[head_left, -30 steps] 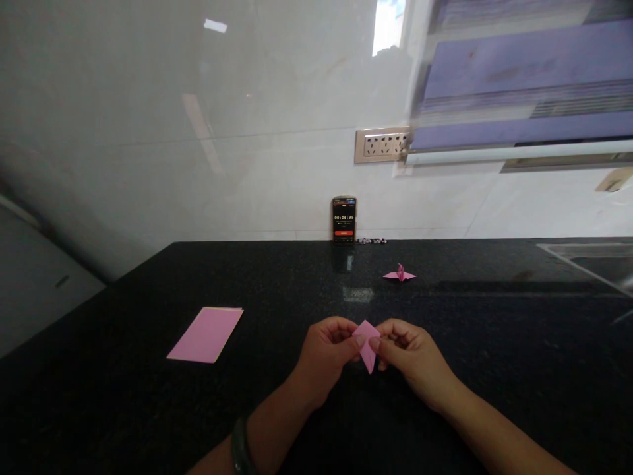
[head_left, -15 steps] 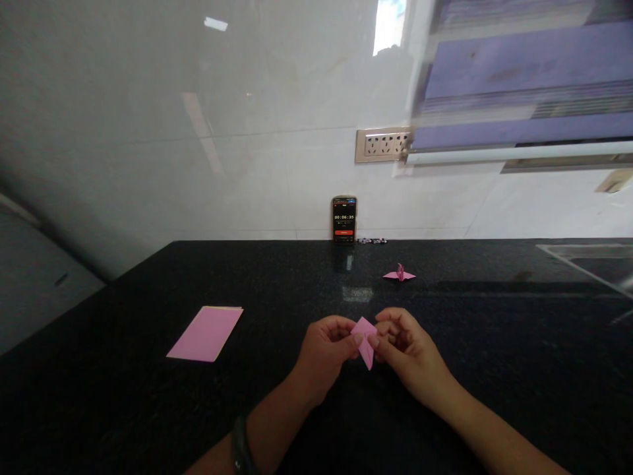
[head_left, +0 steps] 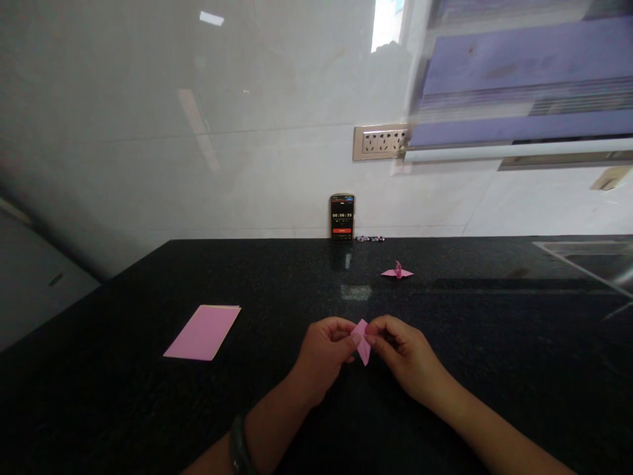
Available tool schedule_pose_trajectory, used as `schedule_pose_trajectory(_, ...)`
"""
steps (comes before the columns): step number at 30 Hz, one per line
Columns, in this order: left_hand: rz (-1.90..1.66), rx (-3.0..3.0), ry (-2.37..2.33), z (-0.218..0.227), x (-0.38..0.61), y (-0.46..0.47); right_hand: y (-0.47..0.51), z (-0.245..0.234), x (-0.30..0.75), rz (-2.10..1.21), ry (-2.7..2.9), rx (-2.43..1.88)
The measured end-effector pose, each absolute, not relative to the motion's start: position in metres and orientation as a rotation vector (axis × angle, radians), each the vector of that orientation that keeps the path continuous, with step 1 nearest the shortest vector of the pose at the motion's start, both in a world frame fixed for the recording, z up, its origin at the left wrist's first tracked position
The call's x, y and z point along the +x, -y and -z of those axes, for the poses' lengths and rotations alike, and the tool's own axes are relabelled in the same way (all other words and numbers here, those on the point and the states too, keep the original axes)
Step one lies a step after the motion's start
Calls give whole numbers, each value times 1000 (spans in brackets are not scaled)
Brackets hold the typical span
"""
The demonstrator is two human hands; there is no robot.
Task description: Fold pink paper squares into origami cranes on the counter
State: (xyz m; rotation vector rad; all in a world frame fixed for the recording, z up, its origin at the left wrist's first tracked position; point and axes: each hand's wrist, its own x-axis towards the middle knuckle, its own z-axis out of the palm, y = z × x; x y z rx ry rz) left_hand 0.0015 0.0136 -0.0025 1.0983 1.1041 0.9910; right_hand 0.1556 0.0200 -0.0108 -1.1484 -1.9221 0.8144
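Pinching the folded pink paper (head_left: pixel 364 351), nearer the camera than the origami crane (head_left: pixel 398 272), the left hand (head_left: pixel 322 357) needs a firm grip; the right hand (head_left: pixel 406 349), pinching the opposite edge, should align layers gently.

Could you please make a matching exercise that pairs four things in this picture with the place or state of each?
1. folded pink paper
2. paper crane
3. smartphone
4. pink-topped paper stack

A. upright by the wall
B. held in the left hand and right hand
C. lying flat, left of both hands
D. wings spread

Pairs: 1-B; 2-D; 3-A; 4-C
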Motion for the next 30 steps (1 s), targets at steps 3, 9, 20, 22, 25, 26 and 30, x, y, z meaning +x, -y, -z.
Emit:
schedule_pose_trajectory(3,-984,1059,-1102,3,2,-14,-19,10,156,-803,1932,-1164)
schedule_pose_trajectory(9,-960,1035,-1137,5,3,-13,-19,13,154,-805,1946,-1200)
schedule_pose_trajectory(20,-992,1033,-1090,4,4,-13,-18,14,150,-887,1899,-1198)
schedule_pose_trajectory(22,-1005,1039,-1081,4,4,-13,-17,14,150,-908,1889,-1194)
schedule_pose_trajectory(25,-1023,1052,-1073,5,4,-13,-16,13,149,-934,1864,-1195)
schedule_pose_trajectory(26,-1027,1056,-1073,5,4,-13,-16,13,149,-940,1855,-1197)
schedule_pose_trajectory(30,-1034,1046,-1076,4,4,-12,-17,14,148,-965,1816,-1212)
